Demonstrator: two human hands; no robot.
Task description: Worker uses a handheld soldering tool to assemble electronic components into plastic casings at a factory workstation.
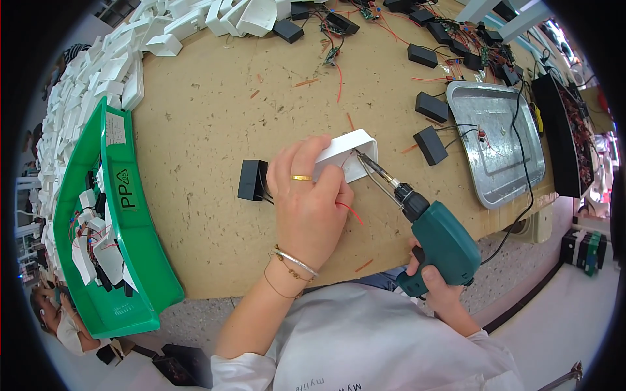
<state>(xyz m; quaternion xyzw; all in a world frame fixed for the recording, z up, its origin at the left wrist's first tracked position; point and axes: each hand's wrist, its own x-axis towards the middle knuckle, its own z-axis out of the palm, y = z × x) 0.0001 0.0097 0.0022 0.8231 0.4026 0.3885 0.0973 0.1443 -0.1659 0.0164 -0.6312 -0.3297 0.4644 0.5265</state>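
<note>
Left hand [306, 205] covering white housing [349, 153], soldering tip hidden inside

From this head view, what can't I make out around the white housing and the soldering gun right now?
- Inside of the white housing: hidden in the head view by its own wall and the left hand.
- Soldering gun tip: goes into the housing, so the contact point is unseen.
- Black box: its right end and wires are covered by the fingers.
- Right hand: mostly behind the gun's grip.
</note>
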